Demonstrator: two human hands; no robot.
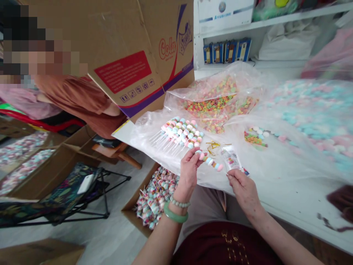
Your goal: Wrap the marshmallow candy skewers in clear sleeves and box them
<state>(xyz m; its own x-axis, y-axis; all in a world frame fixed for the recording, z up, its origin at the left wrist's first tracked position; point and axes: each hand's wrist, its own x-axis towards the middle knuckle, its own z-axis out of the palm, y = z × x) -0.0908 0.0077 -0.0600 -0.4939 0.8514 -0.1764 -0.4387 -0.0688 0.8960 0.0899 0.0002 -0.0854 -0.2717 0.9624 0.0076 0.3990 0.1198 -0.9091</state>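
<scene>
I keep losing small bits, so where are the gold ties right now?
In the head view, the gold ties lie near the middle, just beyond the left hand, right of the laid-out candy sticks and left of the printed packet.

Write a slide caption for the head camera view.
Left hand holding a candy stick, right hand pinching a small packet, with more candy sticks lying side by side.
</scene>
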